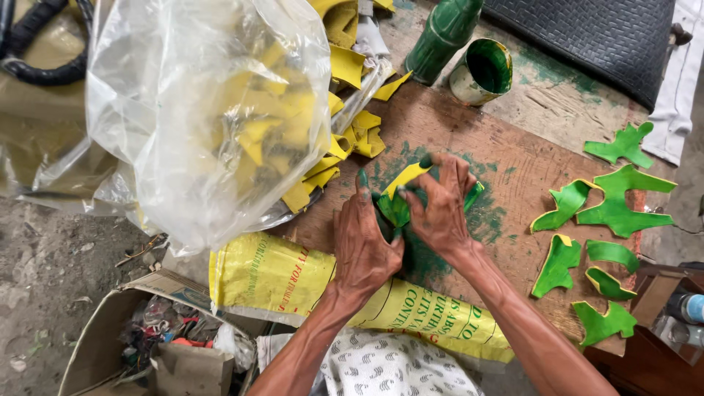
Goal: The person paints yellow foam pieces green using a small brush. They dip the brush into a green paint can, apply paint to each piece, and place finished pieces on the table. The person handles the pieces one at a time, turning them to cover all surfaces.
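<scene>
Both my hands meet over a paint-stained wooden board (513,158). Together they grip a curved yellow piece partly coated in green paint (405,178). My left hand (364,246) holds it from the left, its fingertips smeared green. My right hand (440,202) presses on it from the right and hides most of it; a green end shows past the fingers. Several green-painted pieces (616,209) lie spread on the board's right side. Unpainted yellow pieces (345,70) spill from a clear plastic bag (213,110) at the upper left.
A green bottle (442,33) and a small tin of green paint (482,71) stand at the board's far edge. A yellow woven sack (279,275) lies under my forearms. A cardboard box of scraps (154,341) sits lower left. A dark mat (594,37) lies top right.
</scene>
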